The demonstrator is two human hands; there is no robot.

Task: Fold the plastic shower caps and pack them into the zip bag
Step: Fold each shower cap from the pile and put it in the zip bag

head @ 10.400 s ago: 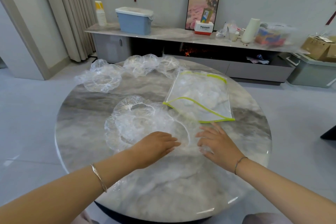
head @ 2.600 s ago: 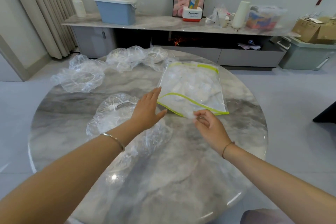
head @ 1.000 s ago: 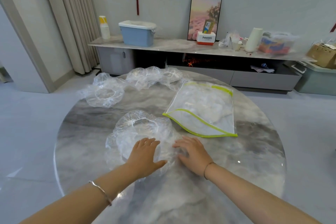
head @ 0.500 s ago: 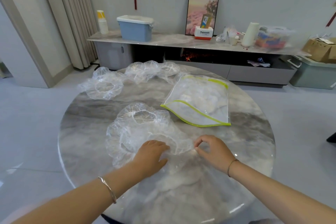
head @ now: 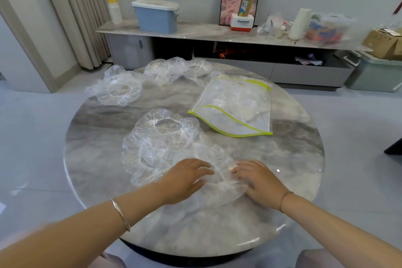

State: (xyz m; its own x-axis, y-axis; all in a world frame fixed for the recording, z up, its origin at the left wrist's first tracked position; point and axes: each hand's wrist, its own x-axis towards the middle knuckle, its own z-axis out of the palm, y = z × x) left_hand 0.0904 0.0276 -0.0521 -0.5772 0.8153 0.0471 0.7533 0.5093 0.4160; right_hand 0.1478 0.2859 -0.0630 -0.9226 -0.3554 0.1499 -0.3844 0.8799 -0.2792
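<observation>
Together, left hand and right hand press shower cap near table edge.

glossy marble table, crinkled clear-plastic shower caps

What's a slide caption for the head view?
Left hand and right hand press a clear plastic shower cap on the round grey marble table, near the yellow-edged clear zip bag.

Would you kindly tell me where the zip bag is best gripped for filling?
Probably the zip bag by the upper lip of its near mouth, from the person's side. It lies flat on the table, and that green-edged lip curves back from the lower edge, leaving room for a thumb.
</observation>
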